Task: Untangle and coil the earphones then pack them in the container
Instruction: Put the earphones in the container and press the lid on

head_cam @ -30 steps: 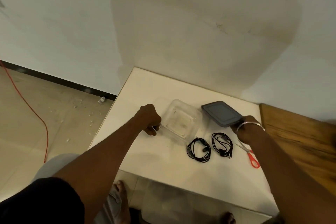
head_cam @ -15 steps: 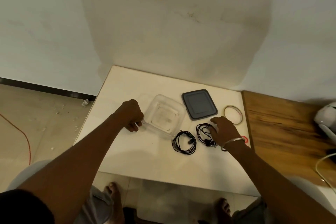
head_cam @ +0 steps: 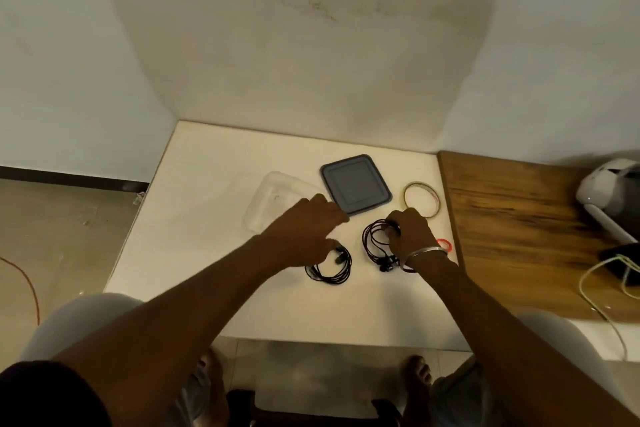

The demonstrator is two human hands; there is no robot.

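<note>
Two black earphone bundles lie on the white table. The left earphones sit coiled just under my left hand, whose fingers are spread above them and over the near edge of the clear plastic container. My right hand has its fingers closed on the top of the right earphones, which lie partly under it. The grey lid rests flat behind both hands.
A tape roll lies right of the lid, and red scissor handles peek out beside my right wrist. A wooden surface adjoins on the right, with a white device and cables.
My left hand left the container's left rim and moved right over the left earphones. My right hand closed on the right earphones. The view tilted down and left.
</note>
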